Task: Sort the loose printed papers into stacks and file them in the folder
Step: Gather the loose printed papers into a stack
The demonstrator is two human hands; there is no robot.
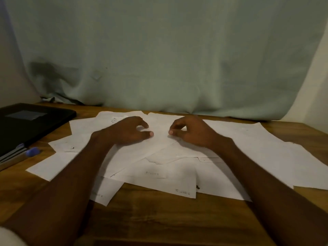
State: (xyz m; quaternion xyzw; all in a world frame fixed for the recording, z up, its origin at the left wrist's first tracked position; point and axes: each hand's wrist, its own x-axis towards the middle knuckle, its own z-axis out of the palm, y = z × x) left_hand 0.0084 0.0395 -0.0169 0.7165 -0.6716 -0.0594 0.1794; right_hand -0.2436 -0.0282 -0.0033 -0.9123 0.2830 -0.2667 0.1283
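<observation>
A pale green cloth (159, 50) is hanging as a backdrop behind a wooden bench (159, 213), dimly lit. The loose papers (257, 148) are lying spread and overlapping across the middle of the bench, reaching toward its right edge, none yet squared into stacks. The black folder (26, 121) is lying closed at the far left corner, with a blue-capped pen (32, 151) just beside its near edge. Both hands are resting over the topmost sheets near the far edge: the left hand (127, 132) is curling its fingers with the thumb touching the paper, and the right hand (190, 130) is mirroring it, likely readying to gather one sheet between them. Whether either is actually pinching paper is hard to tell. The printing is too blurred to read, and the folder's left side is cut off.
</observation>
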